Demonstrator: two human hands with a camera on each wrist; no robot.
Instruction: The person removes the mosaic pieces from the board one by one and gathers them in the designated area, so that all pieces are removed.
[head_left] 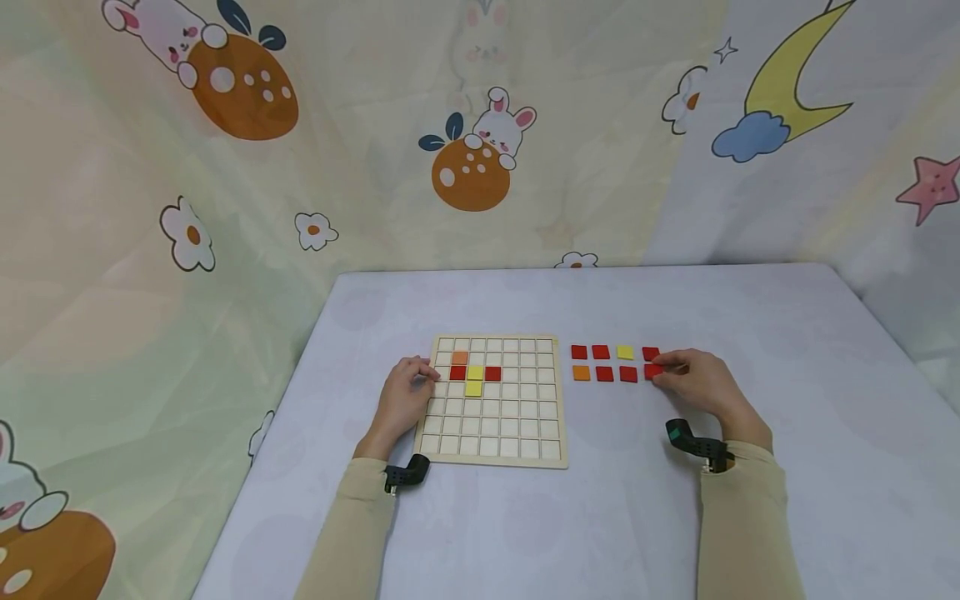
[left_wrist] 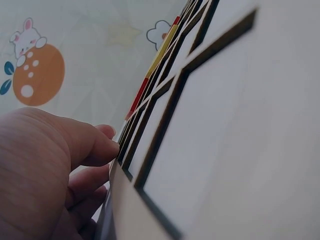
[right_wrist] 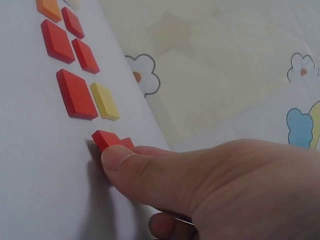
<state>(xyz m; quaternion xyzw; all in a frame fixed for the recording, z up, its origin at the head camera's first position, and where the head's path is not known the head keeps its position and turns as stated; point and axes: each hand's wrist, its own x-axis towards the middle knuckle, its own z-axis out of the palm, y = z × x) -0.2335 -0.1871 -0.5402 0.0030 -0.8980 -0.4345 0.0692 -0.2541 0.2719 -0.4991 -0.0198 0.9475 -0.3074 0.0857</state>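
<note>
A wooden grid board (head_left: 510, 426) lies on the table, with a few red, yellow and orange square tiles in its upper left cells. At its left edge, my left hand (head_left: 402, 401) holds the rim, thumb on top and the other fingers curled at the side in the left wrist view. To the right of the board, my right hand (head_left: 702, 385) pinches a red tile (right_wrist: 105, 139) at the right end of the near row. The thumb covers part of that tile, and another red tile (head_left: 650, 353) shows just behind it.
Two short rows of loose tiles sit right of the board, among them a yellow tile (head_left: 625, 352), an orange tile (head_left: 581, 373) and several red ones. A white cloth covers the table (head_left: 555, 533). Behind it hangs a printed curtain (head_left: 375, 167).
</note>
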